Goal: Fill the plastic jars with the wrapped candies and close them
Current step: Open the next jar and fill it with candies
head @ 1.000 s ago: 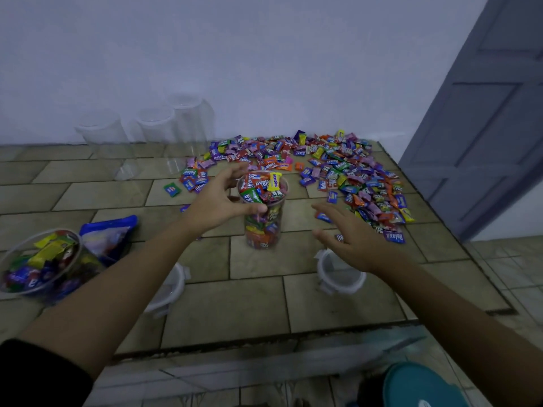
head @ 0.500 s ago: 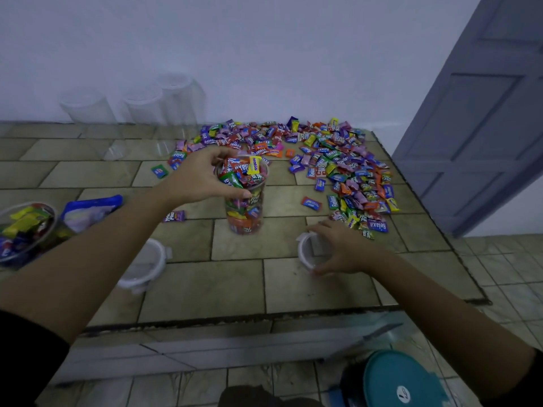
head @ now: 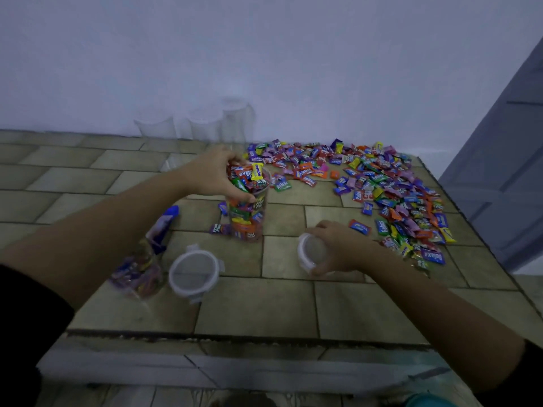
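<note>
A clear plastic jar (head: 248,221) heaped with wrapped candies stands mid-table. My left hand (head: 216,176) grips its rim from the left, fingers curled over the top candies. My right hand (head: 338,248) holds a round white lid (head: 311,251), tilted up on edge off the tiles. A second white lid (head: 194,273) lies flat at the front left. A wide spread of loose wrapped candies (head: 390,192) covers the back right of the table.
Three empty clear jars (head: 205,124) stand against the white wall. A filled jar lying on its side (head: 138,274) and a blue candy bag (head: 164,224) sit partly behind my left forearm. The table's front edge (head: 235,336) is near; a grey door (head: 505,171) stands at right.
My right hand has closed on the white lid and tipped it up off the tiles. My left hand keeps its grip on the full jar. The camera has swung left.
</note>
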